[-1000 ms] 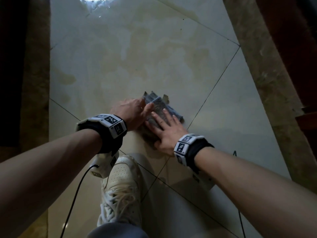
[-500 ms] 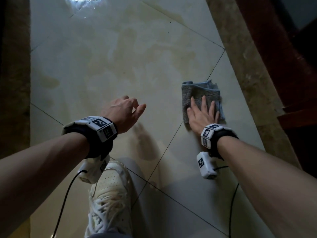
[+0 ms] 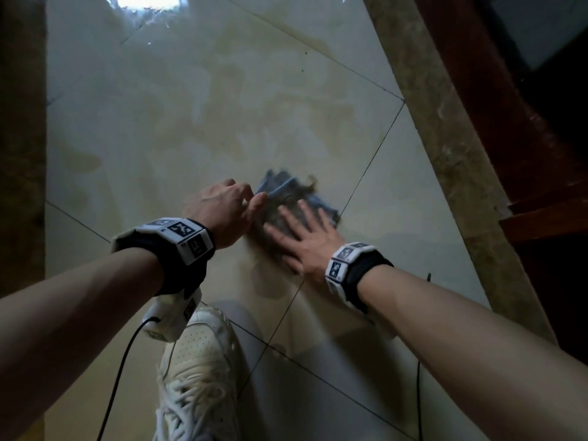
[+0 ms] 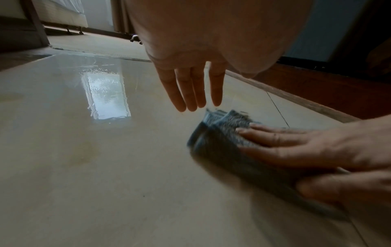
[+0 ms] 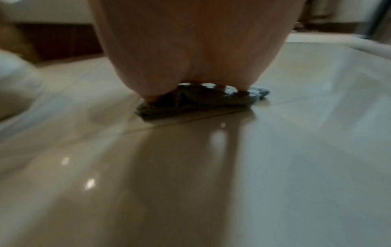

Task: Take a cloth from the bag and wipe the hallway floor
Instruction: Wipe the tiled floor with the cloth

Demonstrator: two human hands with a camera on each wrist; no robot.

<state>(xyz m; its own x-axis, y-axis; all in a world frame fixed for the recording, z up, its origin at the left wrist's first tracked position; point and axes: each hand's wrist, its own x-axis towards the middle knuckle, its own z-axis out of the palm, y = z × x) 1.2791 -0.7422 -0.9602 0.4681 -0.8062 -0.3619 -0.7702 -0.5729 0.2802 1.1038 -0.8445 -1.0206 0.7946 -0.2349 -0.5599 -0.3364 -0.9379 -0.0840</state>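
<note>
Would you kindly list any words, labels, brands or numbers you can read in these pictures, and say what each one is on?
No words, brands or numbers can be read.
Left wristband: black-and-white square marker patterns, no readable letters; a tiny mark at its edge is too small to read.
Right wristband: the same kind of marker patterns, blurred, no text.
White shoe: no visible logo or writing.
Cloth and floor: no print.

Right hand (image 3: 305, 241) lies flat, fingers spread; left hand (image 3: 222, 208) hovers, fingers straight.
</note>
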